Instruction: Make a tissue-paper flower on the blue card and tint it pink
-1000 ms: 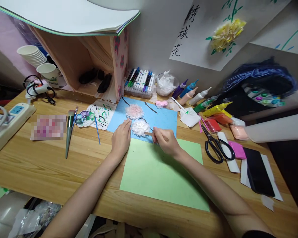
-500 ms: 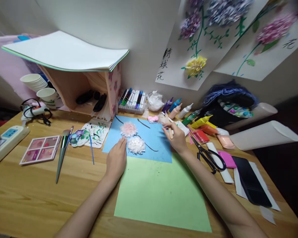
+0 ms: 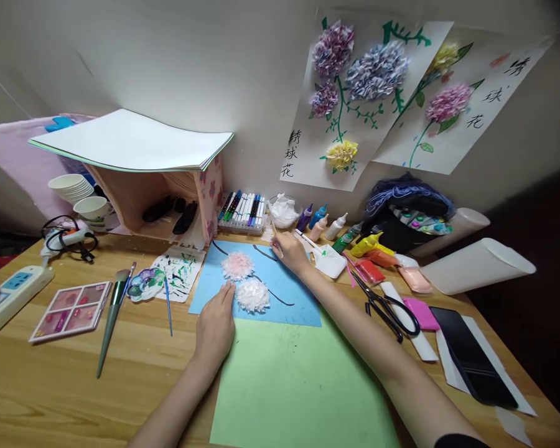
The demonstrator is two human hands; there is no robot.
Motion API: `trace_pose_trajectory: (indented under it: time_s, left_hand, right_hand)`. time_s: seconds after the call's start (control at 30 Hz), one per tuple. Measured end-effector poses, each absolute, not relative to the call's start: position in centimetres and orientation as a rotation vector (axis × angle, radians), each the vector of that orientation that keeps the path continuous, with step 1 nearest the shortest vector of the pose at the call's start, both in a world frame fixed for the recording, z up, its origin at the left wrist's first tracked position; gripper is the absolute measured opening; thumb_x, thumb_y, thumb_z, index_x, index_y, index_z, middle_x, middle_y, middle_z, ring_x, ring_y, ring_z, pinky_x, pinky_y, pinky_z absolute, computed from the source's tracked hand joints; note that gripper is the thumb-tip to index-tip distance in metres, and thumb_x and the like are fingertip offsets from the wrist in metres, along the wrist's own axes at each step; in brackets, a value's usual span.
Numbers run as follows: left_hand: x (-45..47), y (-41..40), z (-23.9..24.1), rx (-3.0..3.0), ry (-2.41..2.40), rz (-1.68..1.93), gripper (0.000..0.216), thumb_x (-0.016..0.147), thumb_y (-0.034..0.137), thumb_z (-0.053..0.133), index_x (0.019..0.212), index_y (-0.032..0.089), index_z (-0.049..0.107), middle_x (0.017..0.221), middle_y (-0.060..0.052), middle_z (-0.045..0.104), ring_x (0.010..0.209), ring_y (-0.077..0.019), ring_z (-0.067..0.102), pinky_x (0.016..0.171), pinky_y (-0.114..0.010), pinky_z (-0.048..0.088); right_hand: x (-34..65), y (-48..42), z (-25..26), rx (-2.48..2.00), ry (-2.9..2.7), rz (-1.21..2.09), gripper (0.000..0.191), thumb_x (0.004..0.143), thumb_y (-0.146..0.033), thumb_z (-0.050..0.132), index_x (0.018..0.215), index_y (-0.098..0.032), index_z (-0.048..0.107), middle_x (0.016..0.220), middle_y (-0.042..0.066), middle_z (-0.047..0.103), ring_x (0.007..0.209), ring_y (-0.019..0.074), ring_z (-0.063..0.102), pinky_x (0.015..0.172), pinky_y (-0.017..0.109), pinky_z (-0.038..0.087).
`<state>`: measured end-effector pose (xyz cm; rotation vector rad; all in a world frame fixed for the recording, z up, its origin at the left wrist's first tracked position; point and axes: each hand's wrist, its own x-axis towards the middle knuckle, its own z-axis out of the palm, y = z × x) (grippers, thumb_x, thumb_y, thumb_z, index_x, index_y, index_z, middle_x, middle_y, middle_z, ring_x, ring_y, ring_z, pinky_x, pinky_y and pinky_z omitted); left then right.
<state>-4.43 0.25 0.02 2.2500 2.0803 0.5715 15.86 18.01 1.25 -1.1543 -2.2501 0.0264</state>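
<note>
A blue sheet (image 3: 289, 292) lies on the wooden desk (image 3: 65, 367) with a pink paper flower (image 3: 238, 266) and a white paper flower (image 3: 252, 295) on it, plus dark curved stems. My left hand (image 3: 219, 323) rests flat on the sheet's near left corner, fingers stretched out beside the white flower. My right hand (image 3: 289, 250) reaches to the sheet's far edge, fingers closed on a thin wooden stick (image 3: 275, 233), close to a bowl of white tissue (image 3: 283, 211). A green sheet (image 3: 298, 386) lies in front of me.
Marker pens (image 3: 242, 210) and paint bottles (image 3: 326, 225) line the wall. Scissors (image 3: 386, 306), pink clay, a black phone (image 3: 471, 354) and paper rolls (image 3: 478, 264) sit at right. Brushes, a paint palette (image 3: 144, 283), a colour tray (image 3: 72, 302), a power strip and cups are at left.
My right hand moved with the stick from the white flower, past the sheet's right side, to its far edge near the tissue bowl. My view tilted upward. The left hand stayed put.
</note>
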Motion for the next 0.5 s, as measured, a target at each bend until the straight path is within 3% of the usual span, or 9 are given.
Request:
trace_pose_trajectory:
  time_s: [0.23,0.5]
  left_hand:
    - [-4.3,0.2,0.7,2.188,2.059,0.584,0.049,0.081,0.001,0.037,0.124,0.013,0.055,0.131,-0.011,0.057,0.118,-0.0237,0.056,0.098,-0.038,0.048]
    - [-4.7,0.1,1.3,1.954,1.988,0.792,0.042,0.087,0.008,0.034,0.123,0.018,0.052,0.127,-0.01,0.058,0.115,-0.0235,0.056,0.095,-0.041,0.048]
  right_hand:
    - [12.6,19.2,0.2,-1.357,-2.19,-0.032,0.023,0.081,-0.003,0.042,0.072,-0.018,0.058,0.067,0.011,0.061,0.084,0.0268,0.052,0.076,0.04,0.036]
    - [14.6,15.8,1.3,-1.321,-2.088,-0.009,0.01,0.079,-0.01,0.053,0.077,-0.018,0.057,0.08,0.008,0.066,0.094,0.0258,0.053,0.085,0.041,0.036]
